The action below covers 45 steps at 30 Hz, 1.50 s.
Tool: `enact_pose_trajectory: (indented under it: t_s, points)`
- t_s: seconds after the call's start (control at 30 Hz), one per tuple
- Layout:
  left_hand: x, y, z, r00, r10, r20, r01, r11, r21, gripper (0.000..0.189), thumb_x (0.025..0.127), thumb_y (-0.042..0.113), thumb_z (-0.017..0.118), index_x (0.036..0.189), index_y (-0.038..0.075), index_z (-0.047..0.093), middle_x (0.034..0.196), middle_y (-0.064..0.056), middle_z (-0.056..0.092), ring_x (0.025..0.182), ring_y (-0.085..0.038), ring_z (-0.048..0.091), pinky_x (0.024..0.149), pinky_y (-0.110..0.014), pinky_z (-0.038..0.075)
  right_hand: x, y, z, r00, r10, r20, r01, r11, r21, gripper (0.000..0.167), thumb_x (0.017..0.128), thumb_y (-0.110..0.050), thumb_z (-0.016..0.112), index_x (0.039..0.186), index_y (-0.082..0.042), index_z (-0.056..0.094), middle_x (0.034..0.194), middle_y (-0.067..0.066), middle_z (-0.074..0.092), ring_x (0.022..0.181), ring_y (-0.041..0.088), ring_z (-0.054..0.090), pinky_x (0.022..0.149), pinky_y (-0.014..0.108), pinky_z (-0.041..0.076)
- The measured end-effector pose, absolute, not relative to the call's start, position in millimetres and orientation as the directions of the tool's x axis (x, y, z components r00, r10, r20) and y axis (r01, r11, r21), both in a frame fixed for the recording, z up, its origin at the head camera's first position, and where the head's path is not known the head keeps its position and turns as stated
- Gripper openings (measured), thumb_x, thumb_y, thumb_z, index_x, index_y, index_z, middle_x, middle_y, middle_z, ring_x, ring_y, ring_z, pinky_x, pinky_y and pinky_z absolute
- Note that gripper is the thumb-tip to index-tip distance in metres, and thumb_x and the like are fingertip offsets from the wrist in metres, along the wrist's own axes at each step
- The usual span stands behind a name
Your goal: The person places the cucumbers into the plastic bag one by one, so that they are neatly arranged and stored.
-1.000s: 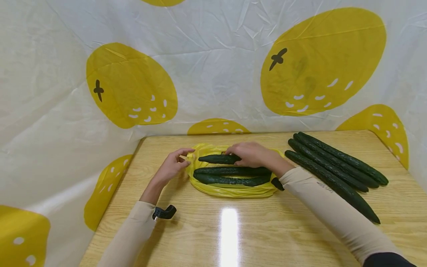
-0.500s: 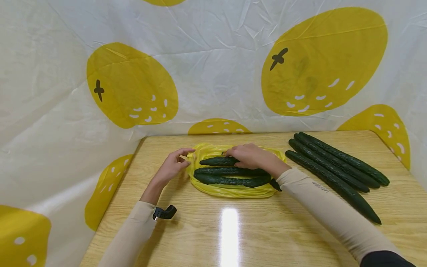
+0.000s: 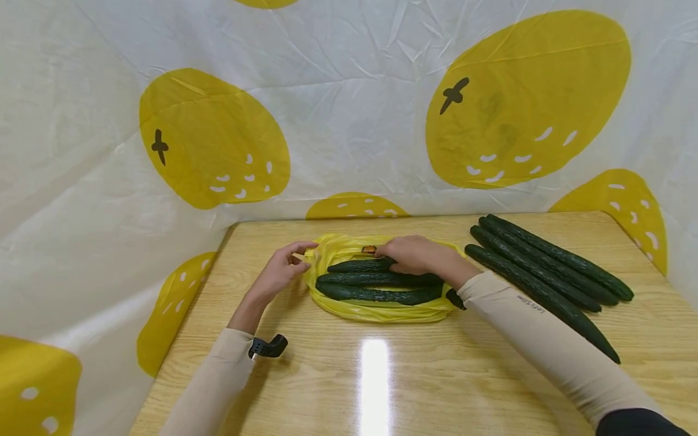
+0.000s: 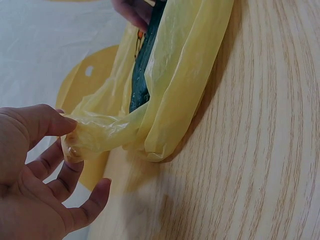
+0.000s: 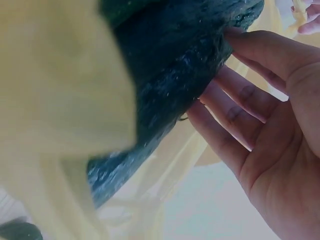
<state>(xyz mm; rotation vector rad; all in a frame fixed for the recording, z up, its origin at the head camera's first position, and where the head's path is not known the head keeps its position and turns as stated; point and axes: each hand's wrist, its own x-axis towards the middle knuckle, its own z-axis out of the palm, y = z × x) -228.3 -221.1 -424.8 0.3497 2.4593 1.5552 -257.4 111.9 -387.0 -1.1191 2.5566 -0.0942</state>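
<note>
A yellow plastic bag [image 3: 382, 312] lies spread with its mouth open and two dark green cucumbers [image 3: 376, 295] lying side by side in it. My left hand [image 3: 277, 272] pinches the gathered left end of the bag; in the left wrist view thumb and fingertips hold the thin plastic [image 4: 95, 132]. Behind those two, my right hand [image 3: 420, 257] grips a third cucumber [image 3: 351, 266], hiding its right part. In the right wrist view the thumb is on one side of this cucumber [image 5: 170, 95] and the fingers are on the other.
Several long cucumbers [image 3: 556, 260] lie slanted together on the wooden table [image 3: 305, 387] at the right. A dark cucumber end [image 3: 454, 300] shows beside the bag, by the right sleeve. A white cloth [image 3: 349, 139] with yellow fruit prints hangs behind and at the sides.
The cucumber in my right hand has come down closer to the two in the bag, and the hand has shifted slightly right. My left hand stays at the bag's end.
</note>
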Motion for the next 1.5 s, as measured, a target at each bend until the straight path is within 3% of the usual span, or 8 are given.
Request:
enact_pose_trajectory:
  t_s: [0.23,0.77,1.1,1.5]
  points:
    - [-227.4,-221.5,-423.0,-0.95,0.308,-0.055,0.084,0.421,0.903,0.044,0.099,0.003,0.061,0.142,0.011,0.059,0.128,-0.018,0.049,0.091,-0.028,0.055,0.079,-0.049,0.051,-259.4,124.3,-387.1,-0.646,-0.695,-0.315,-0.67,0.714,-0.202,0.043,0.1,-0.02,0.065,0.142,-0.01,0.058,0.129,0.012,0.067,0.111,0.03,0.066,0.094,0.049,0.053]
    - [-227.4,-219.5,-423.6,-0.95,0.307,-0.057,0.081,0.419,0.904,0.044,0.099,0.001,0.06,0.141,0.013,0.06,0.128,-0.016,0.049,0.09,-0.027,0.055,0.081,-0.052,0.051,-251.9,168.9,-375.2,-0.656,-0.696,-0.291,-0.644,0.718,-0.266,0.038,0.102,-0.018,0.063,0.137,-0.003,0.061,0.133,0.016,0.064,0.119,0.035,0.063,0.097,0.051,0.051]
    - [-227.1,-219.4,-422.5,-0.952,0.301,-0.054,0.082,0.422,0.903,0.044,0.099,0.001,0.06,0.142,0.011,0.06,0.128,-0.016,0.05,0.092,-0.026,0.055,0.082,-0.053,0.051,-240.7,192.1,-359.1,-0.67,-0.693,-0.268,-0.633,0.721,-0.282,0.04,0.101,-0.019,0.065,0.138,-0.006,0.061,0.138,0.014,0.061,0.126,0.037,0.058,0.099,0.055,0.049]
    - [-226.9,-218.5,-422.4,-0.954,0.29,-0.074,0.061,0.431,0.9,0.044,0.099,0.003,0.061,0.142,0.014,0.06,0.13,-0.015,0.049,0.094,-0.028,0.054,0.081,-0.052,0.05,-237.0,229.3,-344.0,-0.675,-0.72,-0.162,-0.58,0.653,-0.486,0.038,0.102,-0.018,0.062,0.139,-0.011,0.061,0.14,0.01,0.06,0.127,0.034,0.058,0.1,0.054,0.049]
